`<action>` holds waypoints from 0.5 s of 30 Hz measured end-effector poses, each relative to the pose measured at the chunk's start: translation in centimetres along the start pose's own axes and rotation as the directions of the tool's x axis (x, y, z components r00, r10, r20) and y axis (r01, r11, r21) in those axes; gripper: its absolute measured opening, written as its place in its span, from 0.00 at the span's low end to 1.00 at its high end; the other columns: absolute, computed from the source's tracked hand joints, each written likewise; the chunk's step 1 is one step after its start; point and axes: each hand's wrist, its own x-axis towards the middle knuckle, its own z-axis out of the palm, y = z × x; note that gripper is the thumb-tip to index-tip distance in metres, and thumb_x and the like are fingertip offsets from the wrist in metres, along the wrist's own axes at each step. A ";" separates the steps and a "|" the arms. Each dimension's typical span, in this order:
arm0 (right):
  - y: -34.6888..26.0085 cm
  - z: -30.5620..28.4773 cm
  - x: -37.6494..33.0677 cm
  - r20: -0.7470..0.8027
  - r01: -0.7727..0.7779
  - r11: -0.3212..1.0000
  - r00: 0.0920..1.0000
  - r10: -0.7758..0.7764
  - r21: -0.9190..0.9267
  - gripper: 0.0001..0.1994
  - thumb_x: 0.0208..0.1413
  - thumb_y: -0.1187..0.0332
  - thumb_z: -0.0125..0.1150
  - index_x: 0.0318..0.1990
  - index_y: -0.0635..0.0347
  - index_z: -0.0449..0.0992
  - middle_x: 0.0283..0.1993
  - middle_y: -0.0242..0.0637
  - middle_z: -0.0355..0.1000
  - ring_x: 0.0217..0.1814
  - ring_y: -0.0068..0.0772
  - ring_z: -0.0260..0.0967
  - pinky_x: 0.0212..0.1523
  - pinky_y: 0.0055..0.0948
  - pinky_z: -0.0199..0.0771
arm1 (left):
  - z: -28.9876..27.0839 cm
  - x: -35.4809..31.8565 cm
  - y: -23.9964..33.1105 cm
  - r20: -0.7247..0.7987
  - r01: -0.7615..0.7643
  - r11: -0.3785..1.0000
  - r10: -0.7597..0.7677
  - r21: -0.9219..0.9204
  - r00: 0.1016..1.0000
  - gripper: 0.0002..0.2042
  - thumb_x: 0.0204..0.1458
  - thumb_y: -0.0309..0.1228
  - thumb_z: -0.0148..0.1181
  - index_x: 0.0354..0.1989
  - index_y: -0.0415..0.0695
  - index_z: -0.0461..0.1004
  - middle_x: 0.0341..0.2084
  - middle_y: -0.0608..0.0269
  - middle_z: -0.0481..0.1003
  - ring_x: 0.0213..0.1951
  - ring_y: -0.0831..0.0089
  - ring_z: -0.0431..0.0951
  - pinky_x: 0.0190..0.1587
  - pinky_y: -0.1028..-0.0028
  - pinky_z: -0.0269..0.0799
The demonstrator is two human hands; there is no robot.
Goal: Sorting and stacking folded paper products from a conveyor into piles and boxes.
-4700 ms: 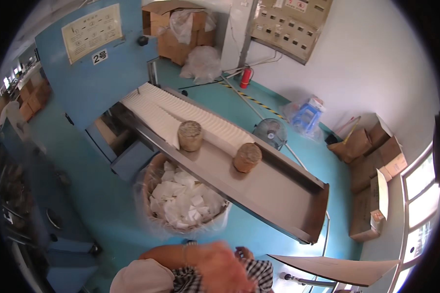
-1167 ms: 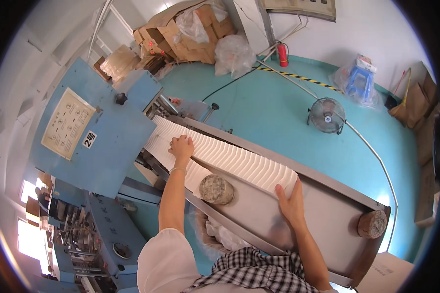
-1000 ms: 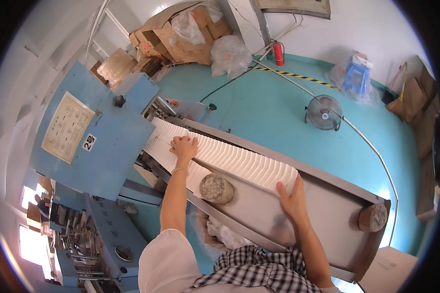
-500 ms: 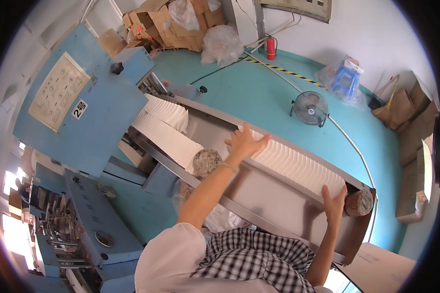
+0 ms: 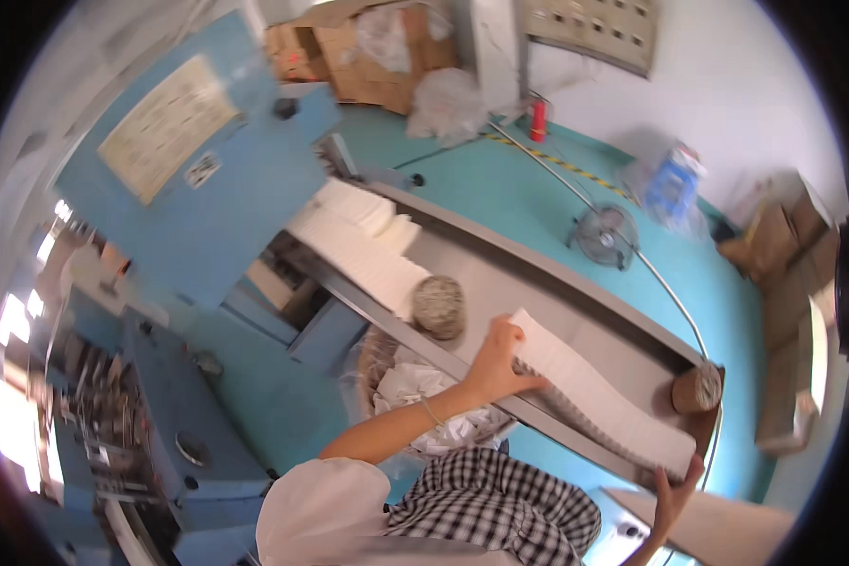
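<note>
The left hand (image 5: 496,363) holds 1 end of a long white stack (image 5: 599,391), the end closer to the blue machine (image 5: 274,179). Its grip is tight on the stack: the fingers curl round the top corner, and the thumb sticks out to the right along the near side. The left arm comes out of a white sleeve (image 5: 321,500) and slants up to the right, with a thin band (image 5: 431,410) by the wrist.

The right hand (image 5: 672,495) holds the other end, lower down and well to the right. Its grip is on the stack too, with the fingers pointing up and the thumb spread apart from them. The right arm comes up from the bottom edge, and only a short bit of it shows.

The stack slants down to the right and bends in a soft wave. It is over the near side of the metal tray (image 5: 509,269); I can't tell if its bottom touches. A gray block (image 5: 439,307) stands at the end of a white row (image 5: 368,259) in the tray. A brown block (image 5: 696,389) sits near the tray's right end. Below the tray is a bin (image 5: 377,358) of white scraps (image 5: 424,387).
</note>
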 end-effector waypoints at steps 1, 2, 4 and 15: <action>1.0 -1.4 -0.5 0.015 -0.011 0.991 1.000 0.009 0.132 0.47 0.36 0.63 0.80 0.67 0.52 0.60 0.66 0.43 0.58 0.68 0.52 0.55 0.64 0.56 0.59 | -0.6 -0.5 0.2 0.058 -0.068 0.997 0.069 -0.022 0.996 0.41 0.33 0.49 0.81 0.48 0.38 0.61 0.47 0.45 0.62 0.54 0.46 0.64 0.55 0.59 0.65; 1.1 -2.5 -0.5 0.066 0.038 0.995 0.997 -0.044 0.091 0.47 0.38 0.64 0.79 0.68 0.56 0.59 0.65 0.44 0.59 0.67 0.50 0.56 0.66 0.50 0.59 | -0.5 -0.8 -0.2 0.125 -0.049 0.997 0.055 -0.052 0.991 0.43 0.33 0.51 0.80 0.51 0.38 0.61 0.50 0.42 0.62 0.56 0.43 0.65 0.56 0.57 0.65; -4.2 -2.2 0.9 0.192 -0.011 1.000 0.981 0.005 0.028 0.47 0.44 0.64 0.76 0.71 0.59 0.54 0.68 0.49 0.57 0.69 0.49 0.57 0.70 0.47 0.55 | -1.1 -1.0 -1.5 0.080 -0.072 0.997 0.071 0.014 0.994 0.47 0.32 0.52 0.80 0.57 0.40 0.60 0.54 0.40 0.61 0.56 0.42 0.65 0.57 0.56 0.64; -4.7 2.9 4.5 0.306 0.317 0.696 0.941 -0.145 -0.644 0.63 0.18 0.50 0.84 0.72 0.41 0.56 0.63 0.44 0.58 0.60 0.61 0.57 0.58 0.60 0.62 | 2.0 0.6 4.4 0.382 -0.104 0.903 -0.070 0.418 0.921 0.58 0.16 0.52 0.83 0.67 0.61 0.63 0.67 0.41 0.52 0.61 0.35 0.57 0.51 0.42 0.64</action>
